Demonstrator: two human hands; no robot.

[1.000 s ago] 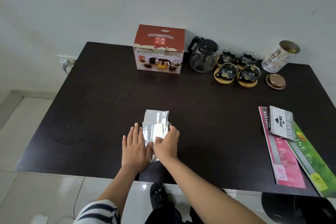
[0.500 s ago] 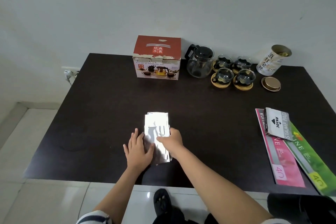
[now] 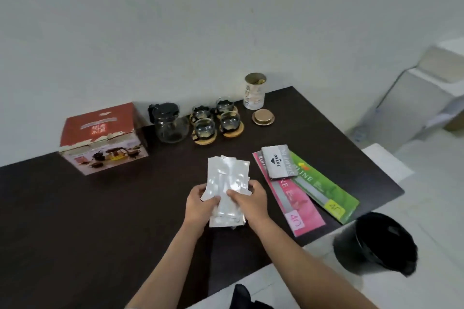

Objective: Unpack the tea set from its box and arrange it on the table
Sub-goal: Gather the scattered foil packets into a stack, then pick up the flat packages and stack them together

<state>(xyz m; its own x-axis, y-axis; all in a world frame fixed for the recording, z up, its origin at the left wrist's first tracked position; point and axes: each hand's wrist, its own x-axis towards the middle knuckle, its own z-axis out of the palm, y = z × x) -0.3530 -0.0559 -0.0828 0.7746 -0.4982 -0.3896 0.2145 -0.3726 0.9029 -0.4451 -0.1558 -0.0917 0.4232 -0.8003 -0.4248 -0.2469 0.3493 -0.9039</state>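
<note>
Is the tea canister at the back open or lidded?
Open. The tea canister stands upright with its top uncovered, some contents showing at the rim; its gold lid lies on the table just in front of it.

- Desk (image 3: pixel 75 221): the surface left of the hands, from the near edge up to the box (image 3: pixel 100 140), is bare.
- Far edge: box, teapot (image 3: pixel 170 124), four cups (image 3: pixel 216 120), tin (image 3: pixel 254 91) and lid (image 3: pixel 263 116) stand in a close row; gaps between them are narrow.
- Right edge: stamp pad (image 3: pixel 276 162) and two flat packs (image 3: pixel 313 190) lie there.
- Centre: both hands hold foil sachets (image 3: pixel 226 178); a bare strip separates these from the far row.
- Off the near right corner: a black bin (image 3: pixel 374 246).
</note>
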